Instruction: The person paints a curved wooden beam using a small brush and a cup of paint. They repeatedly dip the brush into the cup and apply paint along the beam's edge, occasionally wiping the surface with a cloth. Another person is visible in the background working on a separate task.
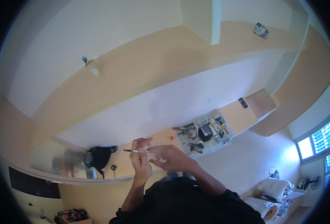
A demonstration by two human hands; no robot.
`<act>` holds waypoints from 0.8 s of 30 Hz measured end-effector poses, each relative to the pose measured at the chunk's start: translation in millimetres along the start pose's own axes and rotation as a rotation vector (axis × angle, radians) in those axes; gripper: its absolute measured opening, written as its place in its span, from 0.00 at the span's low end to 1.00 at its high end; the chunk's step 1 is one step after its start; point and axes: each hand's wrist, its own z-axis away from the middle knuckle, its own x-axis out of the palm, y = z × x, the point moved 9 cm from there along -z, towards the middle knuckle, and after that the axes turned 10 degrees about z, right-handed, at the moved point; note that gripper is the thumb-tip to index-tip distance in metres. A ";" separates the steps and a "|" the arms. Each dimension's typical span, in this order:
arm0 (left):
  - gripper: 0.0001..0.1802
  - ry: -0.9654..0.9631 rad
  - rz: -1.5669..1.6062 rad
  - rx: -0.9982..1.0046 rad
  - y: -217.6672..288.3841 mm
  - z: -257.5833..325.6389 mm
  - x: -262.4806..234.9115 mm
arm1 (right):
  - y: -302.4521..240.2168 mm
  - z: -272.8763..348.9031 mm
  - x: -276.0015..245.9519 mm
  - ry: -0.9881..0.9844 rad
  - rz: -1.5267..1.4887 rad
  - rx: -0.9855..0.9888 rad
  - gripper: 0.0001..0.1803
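1. Head view: your left hand [140, 160] is pinching a thin white stick with a dark tip [132, 151]; grip narrow, closed on its right end.
2. The stick's long axis is lying nearly level, dark tip pointing left, away from your right hand [168, 156].
3. Your right hand is hovering just beside the left, fingers half curled, holding nothing I can make out.
4. Both hands are raised above the bench [161, 140]; the clear tool tray [204, 132] is sitting well right.

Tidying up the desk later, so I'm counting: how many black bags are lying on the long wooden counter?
1. The black bag lies on the counter, left of the left hand, beside a small dark object. Others may be hidden below the counter edge.
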 end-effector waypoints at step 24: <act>0.54 -0.043 -0.606 -0.045 32.0 -277.9 -141.3 | 69.2 69.2 -126.0 0.563 -0.480 0.293 0.09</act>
